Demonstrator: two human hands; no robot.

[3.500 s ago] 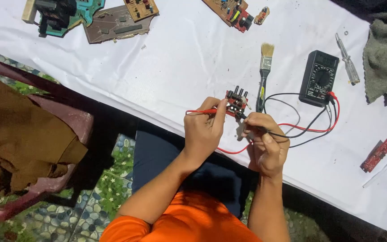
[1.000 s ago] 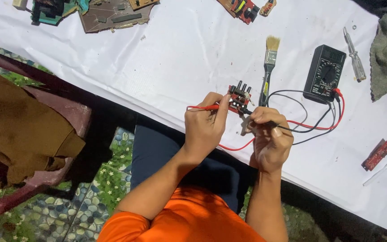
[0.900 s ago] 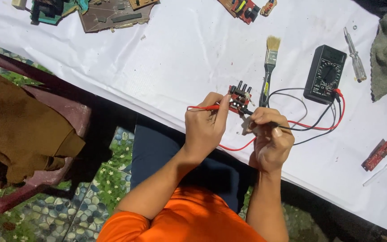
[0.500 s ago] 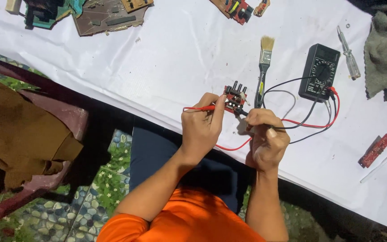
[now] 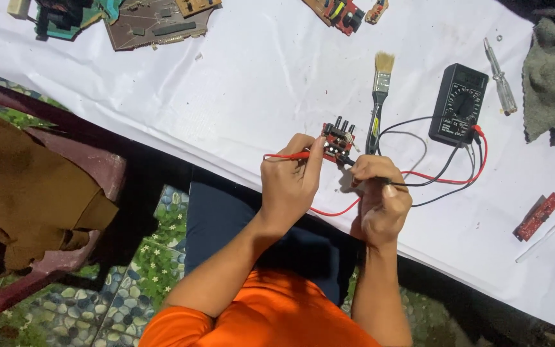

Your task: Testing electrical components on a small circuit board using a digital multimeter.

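Covering everything behind the hands, the white tablecloth carries a black multimeter well off to the right of the grip and a paintbrush just beyond it. The left hand pinches the red probe, the right hand pinches the black probe, and both tips meet the small red circuit board lying on the cloth just ahead of the fingers.
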